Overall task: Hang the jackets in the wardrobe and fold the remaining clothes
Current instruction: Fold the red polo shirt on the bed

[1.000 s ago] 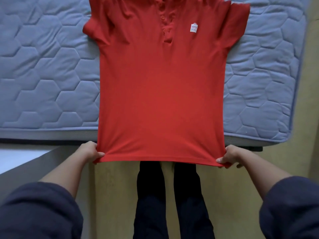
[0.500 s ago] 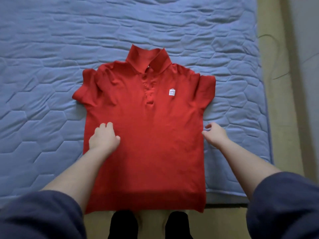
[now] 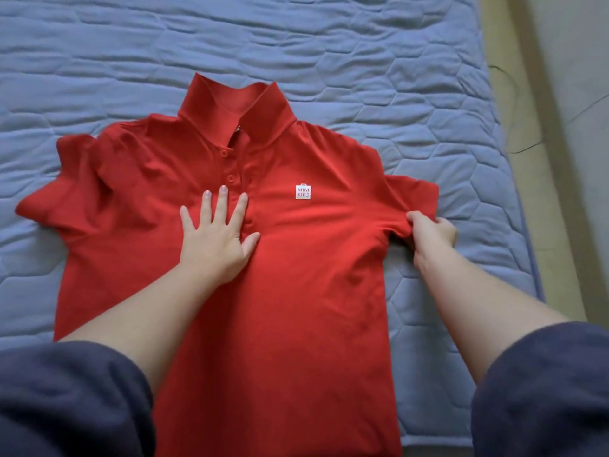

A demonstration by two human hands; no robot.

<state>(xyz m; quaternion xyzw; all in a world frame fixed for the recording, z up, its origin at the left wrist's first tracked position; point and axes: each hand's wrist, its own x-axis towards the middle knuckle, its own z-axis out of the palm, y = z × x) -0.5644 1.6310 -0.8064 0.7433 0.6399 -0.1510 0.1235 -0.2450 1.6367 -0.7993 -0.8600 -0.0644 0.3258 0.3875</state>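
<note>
Red knit cloth at the armpit seam, bunched and pinched between the curled fingers and thumb of the right hand (image 3: 431, 234). Left hand (image 3: 216, 239) flat, fingers straight and spread, pressing on the chest, gripping nothing. Red short-sleeved polo shirt (image 3: 313, 291) front up, collar raised, spread on blue quilted mattress (image 3: 329, 44). White square logo label (image 3: 303, 191) on chest between both hands.

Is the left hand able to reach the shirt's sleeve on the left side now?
Probably yes. The left hand lies flat on the red polo shirt, holding nothing, and that sleeve lies uncovered on the mattress, with nothing between.
</note>
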